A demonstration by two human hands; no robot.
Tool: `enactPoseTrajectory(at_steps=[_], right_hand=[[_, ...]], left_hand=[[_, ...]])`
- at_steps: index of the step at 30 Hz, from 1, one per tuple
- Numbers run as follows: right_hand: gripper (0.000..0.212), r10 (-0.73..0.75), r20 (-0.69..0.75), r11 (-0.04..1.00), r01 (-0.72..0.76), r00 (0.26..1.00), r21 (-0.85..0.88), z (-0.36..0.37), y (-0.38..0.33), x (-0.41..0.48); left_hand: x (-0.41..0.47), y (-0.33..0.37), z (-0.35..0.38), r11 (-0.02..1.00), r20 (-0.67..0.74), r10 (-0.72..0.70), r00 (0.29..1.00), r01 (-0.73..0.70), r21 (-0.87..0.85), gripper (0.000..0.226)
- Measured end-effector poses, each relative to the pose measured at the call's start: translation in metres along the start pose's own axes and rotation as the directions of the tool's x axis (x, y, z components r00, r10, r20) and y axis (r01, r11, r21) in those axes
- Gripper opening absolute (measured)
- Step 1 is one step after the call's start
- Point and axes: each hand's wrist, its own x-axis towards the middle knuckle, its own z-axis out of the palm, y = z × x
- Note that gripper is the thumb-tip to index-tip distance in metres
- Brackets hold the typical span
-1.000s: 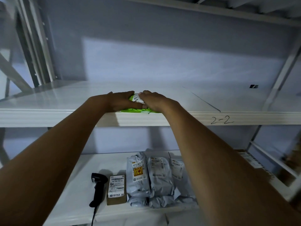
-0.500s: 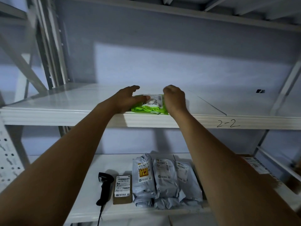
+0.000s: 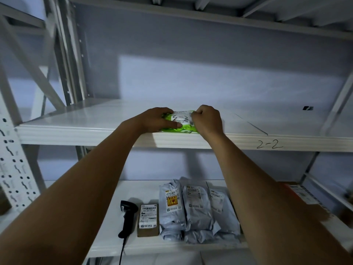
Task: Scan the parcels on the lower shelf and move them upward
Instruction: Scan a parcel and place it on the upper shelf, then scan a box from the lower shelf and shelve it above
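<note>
Upper and lower levels of a white metal rack, seen from the head camera in dim light. The green parcel (image 3: pixel 183 129) lies flat on the upper shelf (image 3: pixel 91 121), right at its front edge. Its long axis runs left to right, parallel to that edge, and its white label faces up with handwriting on it.

The left hand (image 3: pixel 155 119) grips the parcel's left end, fingers curled over the far side and thumb laid across the near face. The right hand (image 3: pixel 208 119) is curled tight on the right end, fingertips pinching at the label's edge.

Bare shelf extends behind the parcel to the grey wall (image 3: pixel 191 64) and well out to both sides. To the right, a seam (image 3: pixel 250 125) crosses the board, and "2-2" (image 3: pixel 269 144) is written on the front lip. Another shelf (image 3: pixel 191 18) sits high overhead.

On the lower shelf (image 3: pixel 80 207), from left to right, lie a black scanner (image 3: pixel 127 217), a small cardboard box (image 3: pixel 148 219) and three grey mailer bags (image 3: pixel 193 207) side by side and touching. An orange-edged box (image 3: pixel 301 194) lies at the far right, partly hidden by the right forearm. A perforated upright (image 3: pixel 13 169) stands at the left.
</note>
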Motion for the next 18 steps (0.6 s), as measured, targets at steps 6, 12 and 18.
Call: enactPoseTrajectory(at_steps=[6,12,18], right_hand=[[0.026,-0.013,-0.243,0.985,-0.029,0.970,-0.168,0.007,-0.001,-0.009],[0.043,-0.138,-0.569,0.977,0.017,0.811,-0.214,0.030,0.015,-0.033],[0.053,-0.194,-0.569,0.981,0.153,0.799,-0.119,0.071,0.045,-0.090]], left_hand=[[-0.006,0.001,0.001,0.998,-0.225,-0.054,0.973,0.048,-0.035,0.098],[-0.043,0.000,0.026,0.907,-0.603,-0.002,0.797,0.256,0.335,0.074],[-0.079,-0.041,0.088,0.867,-0.760,0.302,0.575,0.166,0.470,0.059]])
